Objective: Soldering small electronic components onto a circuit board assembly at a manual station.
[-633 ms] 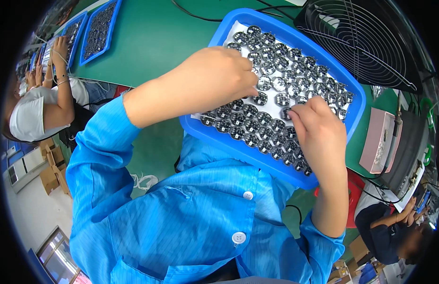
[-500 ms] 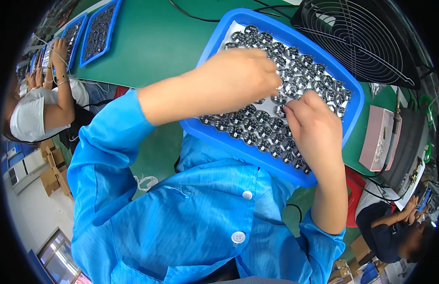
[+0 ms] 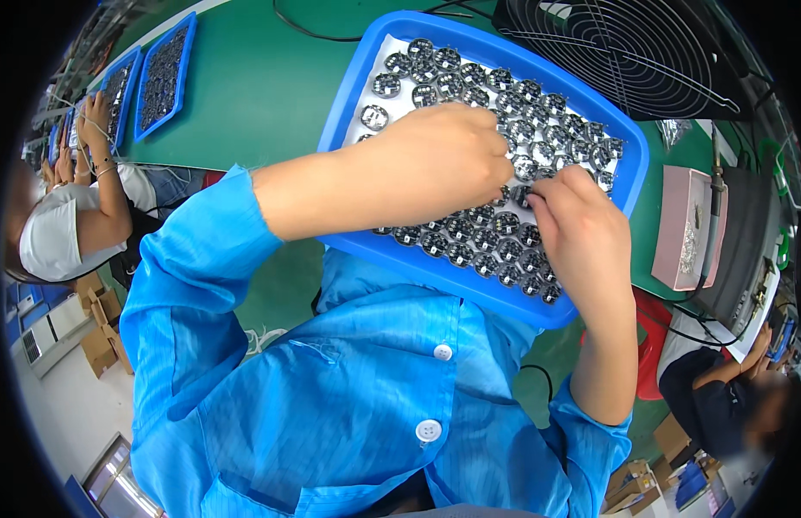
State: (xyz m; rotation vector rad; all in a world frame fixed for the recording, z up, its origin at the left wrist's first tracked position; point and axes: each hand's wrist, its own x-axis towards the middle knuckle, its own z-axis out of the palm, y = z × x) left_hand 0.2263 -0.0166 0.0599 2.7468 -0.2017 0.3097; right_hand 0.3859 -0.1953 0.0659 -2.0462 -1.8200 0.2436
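A blue tray point(image 3: 638, 186) lined with white holds rows of small round black circuit boards point(image 3: 459, 228) with silvery parts. Over the tray's middle, my left hand point(image 3: 448, 151) is closed with its fingers curled down, and its fingertips are hidden. Close to its right, my right hand point(image 3: 586, 233) pinches with thumb and forefinger at the edge of one round circuit board point(image 3: 521, 197) among the others. Whether that board is lifted off the lining I cannot tell.
A black fan with a wire guard point(image 3: 620, 52) stands behind the tray. To the right are a pink box point(image 3: 677, 229) of small metal bits and a soldering iron point(image 3: 716, 190). More blue trays point(image 3: 186, 73) lie far left on the green table point(image 3: 245, 78). People sit at both sides.
The tray and table have shifted slightly left and up in view. Both hands remain close together over the boards, with my right thumb and forefinger still at a board's edge.
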